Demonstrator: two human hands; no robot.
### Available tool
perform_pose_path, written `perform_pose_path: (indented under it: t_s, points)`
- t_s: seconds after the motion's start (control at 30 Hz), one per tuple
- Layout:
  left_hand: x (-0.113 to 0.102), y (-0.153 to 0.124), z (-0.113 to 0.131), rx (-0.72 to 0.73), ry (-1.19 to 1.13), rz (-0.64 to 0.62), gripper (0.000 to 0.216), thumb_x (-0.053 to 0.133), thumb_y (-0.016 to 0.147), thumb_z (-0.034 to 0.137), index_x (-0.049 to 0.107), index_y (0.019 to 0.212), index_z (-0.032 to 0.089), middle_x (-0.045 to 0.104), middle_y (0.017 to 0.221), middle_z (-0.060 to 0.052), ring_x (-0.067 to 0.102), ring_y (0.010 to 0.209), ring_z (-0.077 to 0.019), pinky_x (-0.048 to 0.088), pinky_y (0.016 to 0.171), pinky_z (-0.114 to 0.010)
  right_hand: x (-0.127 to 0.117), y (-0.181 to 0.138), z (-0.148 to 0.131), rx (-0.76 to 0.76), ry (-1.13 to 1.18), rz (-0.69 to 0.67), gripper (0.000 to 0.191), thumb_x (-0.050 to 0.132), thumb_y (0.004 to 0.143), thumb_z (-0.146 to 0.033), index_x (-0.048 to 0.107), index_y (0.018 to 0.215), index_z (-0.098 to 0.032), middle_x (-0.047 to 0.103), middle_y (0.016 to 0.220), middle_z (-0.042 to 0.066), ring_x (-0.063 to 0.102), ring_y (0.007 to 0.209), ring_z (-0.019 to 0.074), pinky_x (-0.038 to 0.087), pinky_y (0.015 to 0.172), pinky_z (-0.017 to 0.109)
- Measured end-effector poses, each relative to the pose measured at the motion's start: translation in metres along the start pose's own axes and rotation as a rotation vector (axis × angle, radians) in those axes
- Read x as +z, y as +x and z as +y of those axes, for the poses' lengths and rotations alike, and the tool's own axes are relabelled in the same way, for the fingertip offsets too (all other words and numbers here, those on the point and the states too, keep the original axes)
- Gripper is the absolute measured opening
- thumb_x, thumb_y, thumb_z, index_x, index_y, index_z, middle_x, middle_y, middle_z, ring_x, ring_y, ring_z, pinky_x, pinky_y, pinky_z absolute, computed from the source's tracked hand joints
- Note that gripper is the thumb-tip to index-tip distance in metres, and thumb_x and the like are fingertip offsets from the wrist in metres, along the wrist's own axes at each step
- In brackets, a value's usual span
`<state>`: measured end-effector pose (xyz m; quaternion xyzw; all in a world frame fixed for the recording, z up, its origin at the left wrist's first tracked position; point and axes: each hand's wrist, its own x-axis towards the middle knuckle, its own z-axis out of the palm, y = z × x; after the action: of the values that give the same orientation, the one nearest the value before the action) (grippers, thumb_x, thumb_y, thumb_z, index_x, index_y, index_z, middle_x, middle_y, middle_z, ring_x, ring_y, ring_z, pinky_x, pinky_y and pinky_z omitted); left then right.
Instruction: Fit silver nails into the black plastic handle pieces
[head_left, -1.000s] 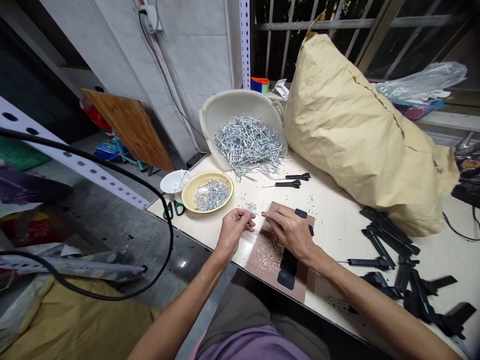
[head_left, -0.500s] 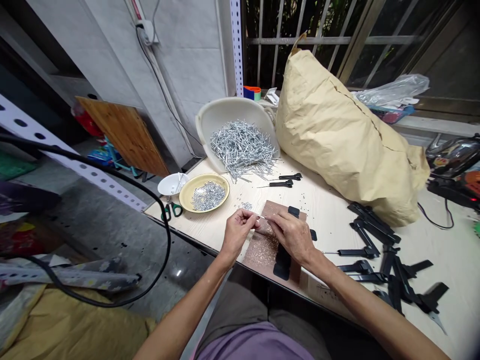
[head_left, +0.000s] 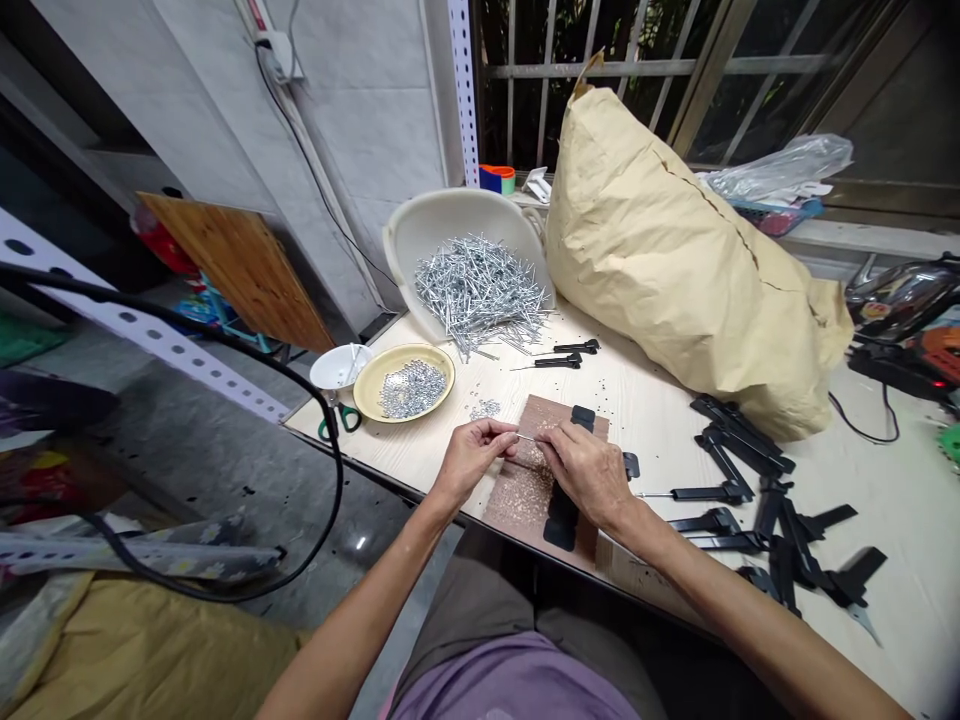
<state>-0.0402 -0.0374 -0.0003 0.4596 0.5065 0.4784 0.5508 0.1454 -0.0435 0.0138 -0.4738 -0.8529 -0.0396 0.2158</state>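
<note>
A thin metal rod spans the short gap between my two hands. My left hand pinches its left end between thumb and fingers. The fingers of my right hand are closed around the other end, so that end is hidden. Both hands are just above a brown board with a speckled, worn surface. A black strip with rounded tabs lies on the board, partly covered by my right hand. Small loose metal bits are scattered on the table beyond my left hand.
Behind stands a white scoop-shaped basket heaped with metal rods. A yellow bowl of small metal pieces, a white bowl and green-handled scissors are left. Black plastic parts and a large paper sack occupy the right.
The camera view has shifted slightly, moving the surroundings a little left and up. Both hands keep hold of the rod in nearly the same place, and more of it shows between them.
</note>
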Motion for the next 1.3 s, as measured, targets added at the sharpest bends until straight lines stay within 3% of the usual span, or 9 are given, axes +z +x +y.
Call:
perform_pose_path:
  t_s: [0.17, 0.4, 0.57, 0.87, 1.03, 1.17, 1.3]
  points:
    - [0.0012, 0.0004, 0.0, -0.01, 0.015, -0.057, 0.027, 0.071, 0.07, 0.033, 0.068, 0.086, 0.011, 0.065, 0.063, -0.002, 0.062, 0.06, -0.0136, 0.051, 0.059, -0.025, 0.0025, -0.0026, 0.0037, -0.063, -0.108, 0.0, 0.029, 0.036, 0.097, -0.028, 0.061, 0.084, -0.021, 0.063, 0.079, 0.004, 0.055, 0.076, 0.0152, 0.03, 0.061, 0.027]
    - [0.006, 0.0008, 0.0021, 0.031, 0.063, -0.035, 0.024, 0.07, 0.071, 0.032, 0.068, 0.085, 0.012, 0.066, 0.067, -0.003, 0.063, 0.064, -0.0141, 0.052, 0.063, -0.026, 0.0003, -0.0032, 0.0038, 0.042, 0.038, -0.041, 0.029, 0.036, 0.097, -0.033, 0.06, 0.09, -0.02, 0.064, 0.086, 0.004, 0.057, 0.078, 0.014, 0.031, 0.061, 0.025]
    - [0.0063, 0.0015, -0.0024, 0.045, 0.109, -0.013, 0.022, 0.07, 0.07, 0.032, 0.067, 0.082, 0.013, 0.064, 0.064, -0.002, 0.062, 0.058, -0.0142, 0.051, 0.055, -0.025, 0.0033, -0.0048, 0.0024, 0.05, 0.009, -0.047, 0.029, 0.035, 0.097, -0.031, 0.059, 0.087, -0.02, 0.063, 0.085, 0.005, 0.057, 0.076, 0.0146, 0.029, 0.059, 0.026]
    - [0.0061, 0.0014, -0.0055, 0.066, 0.141, -0.013, 0.02, 0.069, 0.071, 0.031, 0.067, 0.082, 0.013, 0.063, 0.064, -0.001, 0.06, 0.057, -0.0133, 0.051, 0.055, -0.025, 0.0045, -0.0056, 0.001, 0.087, 0.021, -0.088, 0.029, 0.036, 0.096, -0.035, 0.06, 0.087, -0.021, 0.065, 0.086, 0.004, 0.058, 0.075, 0.0147, 0.028, 0.056, 0.026]
    - [0.006, 0.0026, -0.0039, 0.129, 0.225, -0.022, 0.017, 0.067, 0.073, 0.028, 0.067, 0.081, 0.014, 0.064, 0.068, -0.002, 0.06, 0.059, -0.0131, 0.049, 0.058, -0.025, 0.0049, -0.0069, 0.0011, 0.113, 0.122, -0.096, 0.026, 0.035, 0.097, -0.035, 0.058, 0.098, -0.022, 0.066, 0.09, 0.003, 0.06, 0.074, 0.0141, 0.028, 0.055, 0.024]
    - [0.0068, 0.0013, -0.0004, 0.125, 0.217, -0.014, 0.016, 0.066, 0.072, 0.028, 0.067, 0.08, 0.014, 0.063, 0.066, -0.001, 0.06, 0.058, -0.0134, 0.049, 0.057, -0.025, 0.0068, -0.0055, -0.0001, 0.104, 0.058, -0.105, 0.031, 0.033, 0.097, -0.035, 0.059, 0.088, -0.02, 0.064, 0.088, 0.004, 0.058, 0.073, 0.0145, 0.027, 0.055, 0.025]
    - [0.0074, 0.0014, 0.0029, 0.153, 0.227, 0.001, 0.015, 0.067, 0.072, 0.027, 0.068, 0.079, 0.014, 0.064, 0.065, -0.001, 0.06, 0.059, -0.0125, 0.049, 0.06, -0.024, 0.0074, -0.0021, 0.001, 0.145, 0.238, -0.134, 0.028, 0.034, 0.097, -0.035, 0.057, 0.089, -0.02, 0.062, 0.083, 0.003, 0.057, 0.073, 0.014, 0.033, 0.059, 0.024]
